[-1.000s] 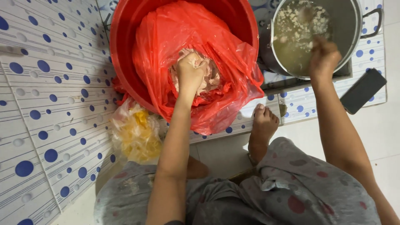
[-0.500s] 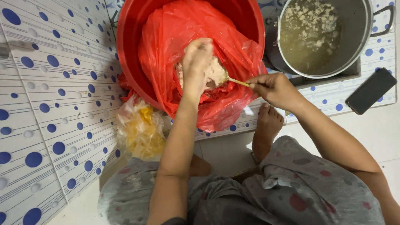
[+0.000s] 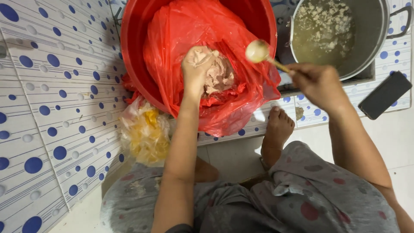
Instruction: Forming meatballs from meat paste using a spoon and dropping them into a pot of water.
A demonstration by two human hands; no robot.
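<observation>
Two hands are engaged: a lump of pinkish paste in the red bag is clenched by the left hand, a loaded spoon pinched by the right hand. Judged best, the spoon should be kept level toward the pot.

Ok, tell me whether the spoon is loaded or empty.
Loaded: the spoon in the right hand carries a rounded pale lump in its bowl, held over the red plastic bag.
</observation>
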